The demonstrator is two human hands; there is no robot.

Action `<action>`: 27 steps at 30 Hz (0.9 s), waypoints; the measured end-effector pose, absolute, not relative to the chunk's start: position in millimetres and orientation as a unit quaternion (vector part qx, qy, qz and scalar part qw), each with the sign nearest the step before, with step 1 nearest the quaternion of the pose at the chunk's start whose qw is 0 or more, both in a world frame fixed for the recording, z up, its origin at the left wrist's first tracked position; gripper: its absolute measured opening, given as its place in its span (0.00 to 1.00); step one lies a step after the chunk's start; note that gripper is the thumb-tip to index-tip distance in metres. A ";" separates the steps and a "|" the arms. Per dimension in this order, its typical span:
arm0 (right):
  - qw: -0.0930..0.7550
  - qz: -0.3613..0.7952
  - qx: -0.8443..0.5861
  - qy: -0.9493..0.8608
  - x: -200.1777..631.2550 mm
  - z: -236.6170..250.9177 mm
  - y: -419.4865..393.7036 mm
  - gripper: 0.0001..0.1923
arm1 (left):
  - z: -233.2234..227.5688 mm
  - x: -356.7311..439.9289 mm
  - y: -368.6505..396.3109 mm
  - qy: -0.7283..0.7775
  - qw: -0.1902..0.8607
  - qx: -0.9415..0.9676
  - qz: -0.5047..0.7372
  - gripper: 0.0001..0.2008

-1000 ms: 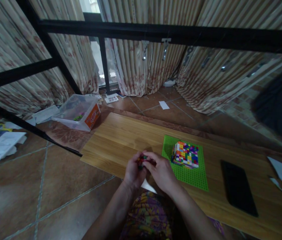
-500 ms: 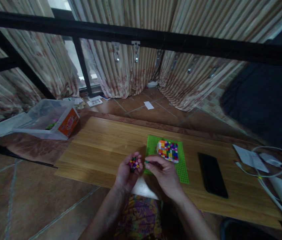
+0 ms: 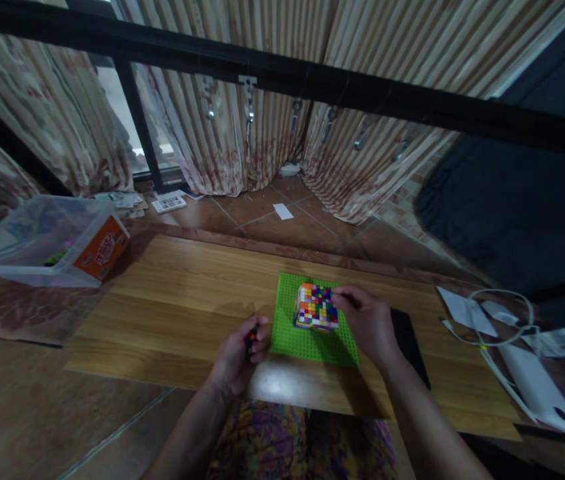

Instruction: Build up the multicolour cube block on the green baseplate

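Your right hand (image 3: 369,323) pinches its fingertips against the top right edge of the multicoloured brick block (image 3: 316,307), which stands on the green baseplate (image 3: 307,337) on the wooden board (image 3: 172,300). Your left hand (image 3: 237,350) is curled shut around a few small bricks (image 3: 251,335), just left of the baseplate. Far left, the clear plastic tub (image 3: 37,243) holds some loose coloured pieces, too dim to make out.

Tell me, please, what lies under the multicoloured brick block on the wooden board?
The brick block stands on a green studded baseplate, which lies flat on the wooden board. The right hand touches the block's far right corner. The baseplate's studs beneath the block are covered.
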State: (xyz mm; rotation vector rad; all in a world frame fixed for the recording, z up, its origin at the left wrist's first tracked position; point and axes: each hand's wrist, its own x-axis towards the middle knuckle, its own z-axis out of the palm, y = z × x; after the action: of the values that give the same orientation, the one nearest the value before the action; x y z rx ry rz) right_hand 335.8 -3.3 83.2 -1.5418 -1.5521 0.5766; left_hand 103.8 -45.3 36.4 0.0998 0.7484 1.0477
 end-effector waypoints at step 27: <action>0.162 0.181 -0.566 -0.788 327.5 90.5 52.9 0.12 | 31.8 97.3 -46.3 0.317 0.812 0.049 0.488 0.09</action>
State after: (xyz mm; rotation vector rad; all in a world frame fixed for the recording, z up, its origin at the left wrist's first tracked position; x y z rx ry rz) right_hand 327.5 52.9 90.5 -1.6162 -2.2477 0.5167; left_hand 97.3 -46.3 31.8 0.1044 0.6764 1.0432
